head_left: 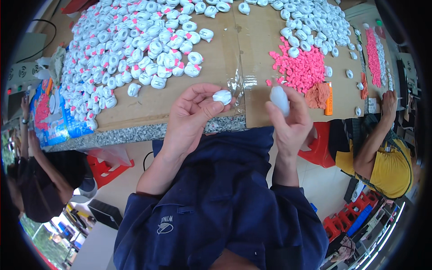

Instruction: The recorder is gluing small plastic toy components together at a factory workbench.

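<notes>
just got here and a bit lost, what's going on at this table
The seated person's left hand pinches a small white piece between its fingers, while the right hand holds a smooth white bottle-like thing upright. On the cardboard, a large spread of white pieces, many showing pink bits, lies to the left. To the right are a loose pink pile and, beyond it, more white pieces.

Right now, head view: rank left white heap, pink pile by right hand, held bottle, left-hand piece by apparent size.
Largest to smallest:
white heap
pink pile
bottle
piece
Last two partly covered.
</notes>
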Action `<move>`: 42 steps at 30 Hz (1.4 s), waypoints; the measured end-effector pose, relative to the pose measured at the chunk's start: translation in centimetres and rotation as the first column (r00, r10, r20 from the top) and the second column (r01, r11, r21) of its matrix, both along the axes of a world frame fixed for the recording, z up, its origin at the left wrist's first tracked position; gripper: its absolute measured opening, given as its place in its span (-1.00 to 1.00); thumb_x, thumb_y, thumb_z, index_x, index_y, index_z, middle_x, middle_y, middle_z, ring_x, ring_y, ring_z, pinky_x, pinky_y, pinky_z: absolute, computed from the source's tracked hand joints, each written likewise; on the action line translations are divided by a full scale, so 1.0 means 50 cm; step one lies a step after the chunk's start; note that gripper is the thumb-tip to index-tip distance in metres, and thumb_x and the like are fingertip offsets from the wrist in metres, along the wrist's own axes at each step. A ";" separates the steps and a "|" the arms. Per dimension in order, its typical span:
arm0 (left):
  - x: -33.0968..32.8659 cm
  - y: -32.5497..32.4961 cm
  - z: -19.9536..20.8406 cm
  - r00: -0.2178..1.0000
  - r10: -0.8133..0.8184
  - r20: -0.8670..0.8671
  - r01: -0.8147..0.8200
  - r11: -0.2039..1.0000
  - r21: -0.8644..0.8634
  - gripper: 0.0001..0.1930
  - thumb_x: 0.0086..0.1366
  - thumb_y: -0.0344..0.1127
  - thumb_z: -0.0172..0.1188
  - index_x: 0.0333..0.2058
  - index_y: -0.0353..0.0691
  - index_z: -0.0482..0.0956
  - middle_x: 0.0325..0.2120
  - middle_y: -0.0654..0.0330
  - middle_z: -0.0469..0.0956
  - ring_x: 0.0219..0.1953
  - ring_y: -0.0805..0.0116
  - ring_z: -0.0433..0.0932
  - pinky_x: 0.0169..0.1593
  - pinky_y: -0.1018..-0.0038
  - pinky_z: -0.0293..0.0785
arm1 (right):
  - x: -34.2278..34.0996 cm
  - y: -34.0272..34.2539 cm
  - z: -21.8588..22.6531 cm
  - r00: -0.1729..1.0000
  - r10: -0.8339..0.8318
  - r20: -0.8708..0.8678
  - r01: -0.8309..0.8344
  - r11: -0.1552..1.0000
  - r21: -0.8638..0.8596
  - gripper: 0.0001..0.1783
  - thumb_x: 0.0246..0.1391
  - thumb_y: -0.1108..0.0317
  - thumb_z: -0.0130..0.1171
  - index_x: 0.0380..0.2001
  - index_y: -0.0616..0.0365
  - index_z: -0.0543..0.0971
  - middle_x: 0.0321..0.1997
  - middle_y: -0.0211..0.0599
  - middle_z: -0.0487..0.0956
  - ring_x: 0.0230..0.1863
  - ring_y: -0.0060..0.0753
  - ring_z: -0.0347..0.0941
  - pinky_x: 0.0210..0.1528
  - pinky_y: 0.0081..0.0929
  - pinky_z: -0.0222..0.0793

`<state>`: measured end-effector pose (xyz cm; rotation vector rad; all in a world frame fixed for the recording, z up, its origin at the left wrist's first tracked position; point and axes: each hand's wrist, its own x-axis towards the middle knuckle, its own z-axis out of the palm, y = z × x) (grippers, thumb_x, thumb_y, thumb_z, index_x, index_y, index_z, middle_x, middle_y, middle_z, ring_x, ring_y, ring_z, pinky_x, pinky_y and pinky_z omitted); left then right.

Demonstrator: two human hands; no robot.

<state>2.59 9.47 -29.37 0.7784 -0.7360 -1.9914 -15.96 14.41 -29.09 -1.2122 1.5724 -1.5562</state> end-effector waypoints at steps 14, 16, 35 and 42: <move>-0.010 0.015 0.010 0.997 -0.057 0.054 0.056 0.998 0.010 -0.71 0.15 -0.50 0.10 -0.12 -0.36 0.37 -0.19 0.05 0.47 -0.16 0.26 0.50 -0.09 0.50 0.44 | -0.044 -0.030 0.001 0.804 -0.125 -0.581 0.121 0.992 -0.045 -0.83 -0.21 0.57 0.19 -0.43 0.18 0.58 -0.40 -0.33 0.48 -0.30 -0.36 0.33 -0.23 -0.54 0.23; -0.015 0.017 0.009 0.996 -0.065 0.054 0.064 0.998 0.013 -0.72 0.15 -0.50 0.10 -0.13 -0.36 0.37 -0.19 0.05 0.47 -0.16 0.28 0.50 -0.09 0.51 0.44 | -0.042 -0.042 -0.004 0.750 -0.101 -0.653 0.089 0.995 -0.052 -0.83 -0.22 0.57 0.19 -0.43 0.17 0.58 -0.39 -0.32 0.47 -0.30 -0.36 0.33 -0.24 -0.53 0.23; -0.055 0.046 -0.003 0.991 -0.010 0.130 0.044 0.966 -0.254 -0.71 0.05 -0.68 0.14 -0.20 -0.44 0.39 -0.26 0.08 0.47 -0.19 0.38 0.50 -0.08 0.49 0.47 | 0.025 0.033 0.038 0.907 0.078 -0.415 -0.109 0.993 -0.052 -0.84 -0.17 0.65 0.17 -0.41 0.28 0.55 -0.44 -0.24 0.54 -0.42 -0.38 0.45 -0.39 -0.59 0.33; -0.046 0.050 -0.008 0.988 -0.046 0.144 0.079 0.969 -0.232 -0.72 0.03 -0.68 0.16 -0.23 -0.44 0.40 -0.28 0.09 0.47 -0.19 0.37 0.50 -0.08 0.49 0.47 | 0.028 0.035 0.041 0.867 0.073 -0.493 -0.119 0.991 -0.062 -0.84 -0.18 0.65 0.17 -0.42 0.29 0.56 -0.41 -0.19 0.55 -0.41 -0.33 0.46 -0.40 -0.55 0.37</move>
